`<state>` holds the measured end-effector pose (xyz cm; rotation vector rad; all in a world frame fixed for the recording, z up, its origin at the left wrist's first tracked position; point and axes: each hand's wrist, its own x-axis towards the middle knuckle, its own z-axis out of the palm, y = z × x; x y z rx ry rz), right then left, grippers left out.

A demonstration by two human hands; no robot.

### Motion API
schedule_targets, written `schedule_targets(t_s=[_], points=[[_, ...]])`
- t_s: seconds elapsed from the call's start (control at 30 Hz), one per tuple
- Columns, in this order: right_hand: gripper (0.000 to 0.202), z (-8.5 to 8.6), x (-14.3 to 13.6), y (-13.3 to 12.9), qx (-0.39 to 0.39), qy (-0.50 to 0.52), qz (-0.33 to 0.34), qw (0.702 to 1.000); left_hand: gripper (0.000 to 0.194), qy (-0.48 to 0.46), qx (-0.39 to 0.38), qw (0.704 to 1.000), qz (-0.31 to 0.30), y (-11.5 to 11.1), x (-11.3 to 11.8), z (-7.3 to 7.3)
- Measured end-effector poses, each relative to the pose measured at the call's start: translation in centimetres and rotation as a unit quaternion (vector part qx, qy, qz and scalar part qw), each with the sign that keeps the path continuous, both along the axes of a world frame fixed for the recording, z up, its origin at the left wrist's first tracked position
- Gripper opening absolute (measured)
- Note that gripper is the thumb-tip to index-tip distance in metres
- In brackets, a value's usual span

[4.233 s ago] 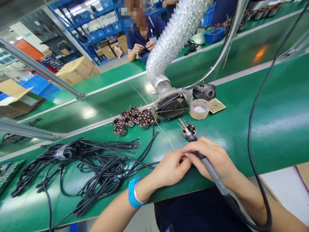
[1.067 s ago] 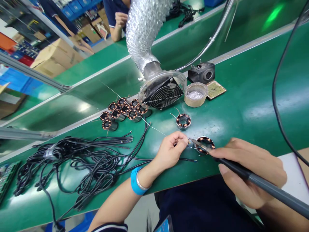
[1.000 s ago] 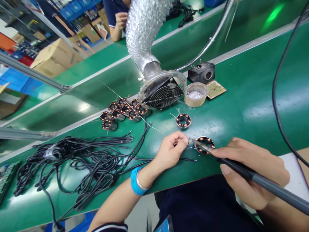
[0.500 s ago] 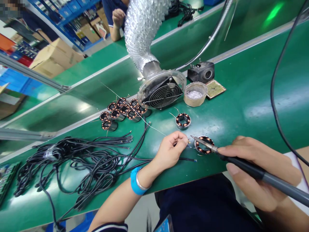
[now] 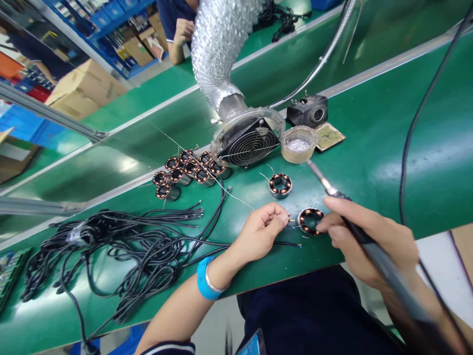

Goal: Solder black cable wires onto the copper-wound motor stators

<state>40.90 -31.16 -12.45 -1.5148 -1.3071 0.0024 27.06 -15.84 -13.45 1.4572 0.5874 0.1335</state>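
My left hand [image 5: 264, 227] is closed in a pinch on the end of a black cable, whose thin coloured wires [image 5: 291, 220] poke out past the fingertips. A strand of solder wire [image 5: 231, 194] also runs into this hand. Just right of the wires lies a copper-wound stator [image 5: 311, 221]. My right hand [image 5: 369, 241] grips a soldering iron [image 5: 354, 217], its tip up near the round tub of silvery solder [image 5: 298, 144]. A lower fingertip of that hand is at the stator's right edge. Another stator [image 5: 280, 185] sits a little behind.
A fume-extractor fan [image 5: 251, 143] hangs from a silver duct [image 5: 218, 49]. Several stators [image 5: 177, 175] cluster to its left, beside tangled black cables [image 5: 140, 246]. A black iron holder [image 5: 307, 111] and a square yellowish pad [image 5: 330, 136] stand behind the tub. A co-worker's hand [image 5: 184, 32] is across the bench.
The soldering iron's tip has moved from beside the left fingers up toward the tub. My right hand has shifted left, a finger reaching the near stator. My left hand has barely moved.
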Motion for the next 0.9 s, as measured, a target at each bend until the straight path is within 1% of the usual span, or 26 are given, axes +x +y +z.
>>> schedule_targets(t_s=[0.1,0.17,0.2,0.27,0.37,0.43,0.5,0.57,0.63,0.77,0.83,0.9], points=[[0.039,-0.6,0.1,1.4,-0.024,-0.057,0.040,0.997,0.034,-0.004,-0.018,0.999,-0.044,0.2,-0.3,0.2],[0.034,-0.7,0.3,2.1,-0.035,-0.067,0.078,0.994,0.039,-0.010,-0.024,0.998,-0.063,0.4,-0.5,0.1],[0.035,-0.8,0.4,2.4,-0.045,-0.064,0.095,0.992,0.040,-0.008,-0.024,0.997,-0.070,0.5,-0.6,0.1],[0.040,-0.9,0.6,2.7,-0.067,-0.063,0.125,0.988,0.040,0.001,-0.009,0.996,-0.084,0.7,-0.9,0.1],[0.043,-1.0,0.7,2.7,-0.086,-0.069,0.150,0.983,0.035,0.011,0.050,0.992,-0.113,0.9,-1.1,0.4],[0.040,-0.9,0.7,2.7,-0.075,-0.081,0.150,0.982,0.030,0.016,0.099,0.986,-0.130,1.0,-1.2,0.8],[0.034,-0.7,0.7,2.6,-0.055,-0.093,0.130,0.986,0.026,0.030,0.142,0.980,-0.138,1.1,-1.3,1.3],[0.029,-0.5,0.7,2.5,-0.039,-0.098,0.104,0.989,0.024,0.045,0.161,0.977,-0.136,1.2,-1.3,1.6],[0.029,-0.4,0.7,2.4,-0.045,-0.090,0.099,0.990,0.025,0.046,0.137,0.981,-0.126,1.2,-1.2,1.5],[0.032,-0.4,0.4,2.2,-0.064,-0.062,0.122,0.989,0.038,0.033,0.017,0.994,-0.099,0.9,-0.9,0.9],[0.031,-0.5,0.3,2.3,-0.066,-0.058,0.120,0.989,0.045,0.029,-0.031,0.996,-0.084,0.7,-0.6,0.7],[0.029,-0.5,0.1,2.5,-0.050,-0.066,0.109,0.991,0.050,0.035,-0.093,0.992,-0.074,0.5,-0.5,0.6]])
